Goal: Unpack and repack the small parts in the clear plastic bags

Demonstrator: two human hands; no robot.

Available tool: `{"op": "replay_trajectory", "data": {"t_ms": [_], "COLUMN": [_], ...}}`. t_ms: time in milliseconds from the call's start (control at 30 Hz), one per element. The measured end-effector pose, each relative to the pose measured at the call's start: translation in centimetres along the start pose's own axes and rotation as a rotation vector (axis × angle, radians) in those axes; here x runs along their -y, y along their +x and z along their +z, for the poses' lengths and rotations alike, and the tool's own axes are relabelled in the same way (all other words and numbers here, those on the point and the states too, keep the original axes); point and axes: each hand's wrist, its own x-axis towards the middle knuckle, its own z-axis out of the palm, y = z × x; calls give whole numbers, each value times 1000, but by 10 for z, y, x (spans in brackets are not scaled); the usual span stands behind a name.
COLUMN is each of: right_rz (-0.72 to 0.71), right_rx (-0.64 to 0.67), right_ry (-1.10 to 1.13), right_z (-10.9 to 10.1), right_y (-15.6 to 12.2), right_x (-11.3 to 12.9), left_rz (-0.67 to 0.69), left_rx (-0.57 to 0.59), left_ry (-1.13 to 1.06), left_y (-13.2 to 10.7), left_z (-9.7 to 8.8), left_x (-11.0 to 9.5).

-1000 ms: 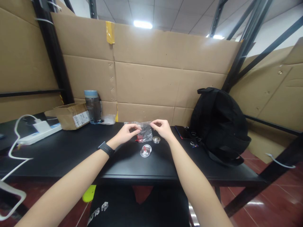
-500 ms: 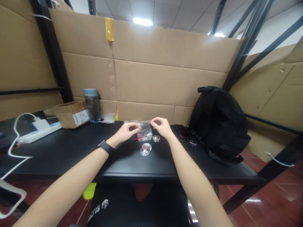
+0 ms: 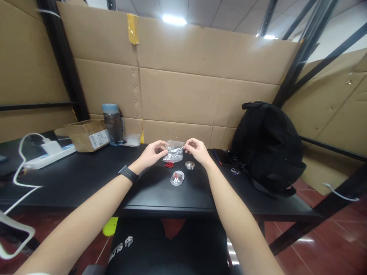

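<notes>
Both hands hold a small clear plastic bag (image 3: 173, 151) just above the black table (image 3: 86, 179). My left hand (image 3: 153, 152), with a black watch on its wrist, pinches the bag's left top corner. The right top corner is pinched by my right hand (image 3: 196, 150). A few small red pieces (image 3: 169, 165) lie on the table under the bag. In front of them sits a silver disc (image 3: 177, 178) with a red piece on it. A smaller silver round part (image 3: 189, 165) lies beside my right wrist.
A black backpack (image 3: 269, 143) stands at the right, with a dark phone (image 3: 222, 156) and keys (image 3: 235, 172) next to it. At the back left are a water bottle (image 3: 112, 124), an open cardboard box (image 3: 83, 134) and a white power strip (image 3: 48, 156) with cable. Cardboard walls surround the table.
The bag has been lifted a little and red pieces now lie on the table below it. Both hands keep their pinch on the bag's corners.
</notes>
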Motion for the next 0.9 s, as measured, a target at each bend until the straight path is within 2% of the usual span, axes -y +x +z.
{"op": "replay_trajectory", "data": {"t_ms": [167, 300, 367, 567, 733, 800, 900], "right_rz": [92, 70, 44, 86, 98, 93, 79], "right_rx": [53, -63, -81, -13, 7, 5, -26], "right_ry": [209, 252, 219, 126, 81, 69, 6], "right_z": [18, 24, 24, 25, 23, 22, 22], "right_y": [-2, 0, 2, -1, -3, -2, 1], "right_x": [-6, -15, -17, -12, -12, -17, -24], "left_rz": [-17, -13, 4, 40, -35, 2, 177], "left_rx": [-45, -111, -136, -12, 103, 42, -75], "left_ry": [-84, -157, -162, -71, -132, -75, 198], "left_y": [0, 0, -1, -3, -4, -4, -6], "left_z": [3, 8, 10, 10, 11, 10, 7], "left_x": [1, 3, 2, -5, -3, -3, -10]}}
